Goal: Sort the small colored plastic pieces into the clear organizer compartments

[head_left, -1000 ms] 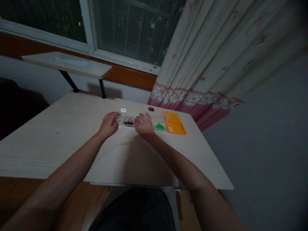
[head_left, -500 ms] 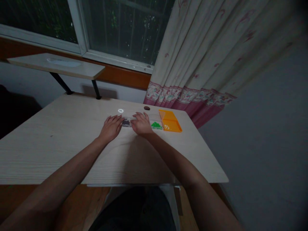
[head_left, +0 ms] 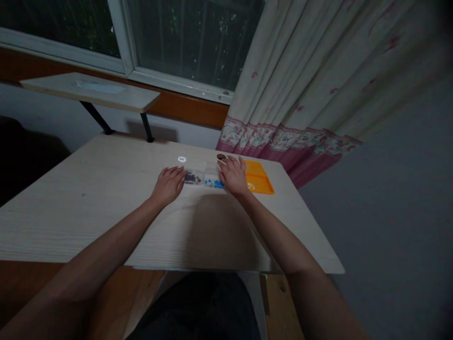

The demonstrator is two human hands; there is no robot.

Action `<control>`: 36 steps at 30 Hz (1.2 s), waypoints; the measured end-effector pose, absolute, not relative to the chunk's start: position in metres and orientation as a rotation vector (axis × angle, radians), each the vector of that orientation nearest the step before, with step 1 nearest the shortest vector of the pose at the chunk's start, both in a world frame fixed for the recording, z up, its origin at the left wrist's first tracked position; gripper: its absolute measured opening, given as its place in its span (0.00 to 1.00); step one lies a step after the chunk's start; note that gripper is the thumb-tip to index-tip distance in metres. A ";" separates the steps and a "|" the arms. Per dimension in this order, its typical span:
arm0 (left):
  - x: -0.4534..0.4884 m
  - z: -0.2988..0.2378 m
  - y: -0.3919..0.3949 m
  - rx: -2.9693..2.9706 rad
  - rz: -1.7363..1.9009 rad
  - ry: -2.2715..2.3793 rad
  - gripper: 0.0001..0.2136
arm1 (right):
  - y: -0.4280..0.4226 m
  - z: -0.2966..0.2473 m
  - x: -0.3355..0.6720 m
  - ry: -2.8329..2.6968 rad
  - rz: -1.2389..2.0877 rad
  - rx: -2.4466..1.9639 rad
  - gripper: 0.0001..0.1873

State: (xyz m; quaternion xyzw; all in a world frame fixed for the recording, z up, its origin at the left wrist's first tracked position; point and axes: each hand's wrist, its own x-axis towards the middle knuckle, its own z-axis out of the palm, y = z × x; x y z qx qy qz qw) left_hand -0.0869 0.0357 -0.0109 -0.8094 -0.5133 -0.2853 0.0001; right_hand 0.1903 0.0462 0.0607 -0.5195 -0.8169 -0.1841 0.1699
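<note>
A row of small clear plastic boxes lies near the desk's back edge. One clear box holds dark small pieces, and beside it another holds blue pieces. My left hand rests flat at the left end of the row, fingers stretched out and touching the dark pieces' box. My right hand lies with fingers apart over the row's right part, just right of the blue pieces, and hides what is beneath it. Directly to its right is an open orange box with a few white pieces inside.
The pale wooden desk has a raised shelf on black legs at the back left. A brown round cap sits at the back edge, near a bright light reflection. A patterned curtain hangs behind the right side.
My right hand has moved right along the row, uncovering the blue pieces and covering the spot where green pieces showed. My left hand stays at the left end. The view has shifted slightly.
</note>
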 end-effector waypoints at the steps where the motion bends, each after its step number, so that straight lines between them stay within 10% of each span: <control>1: -0.087 -0.010 0.035 -2.545 -0.896 -1.619 0.20 | 0.040 0.057 0.191 -2.321 -0.528 -1.463 0.23; 21: -0.088 -0.013 0.038 -2.549 -0.898 -1.591 0.21 | 0.025 0.075 0.201 -2.555 -0.241 -1.499 0.14; 36: -0.088 -0.011 0.038 -2.574 -0.918 -1.589 0.21 | 0.079 0.093 0.269 -2.346 -0.634 -1.758 0.14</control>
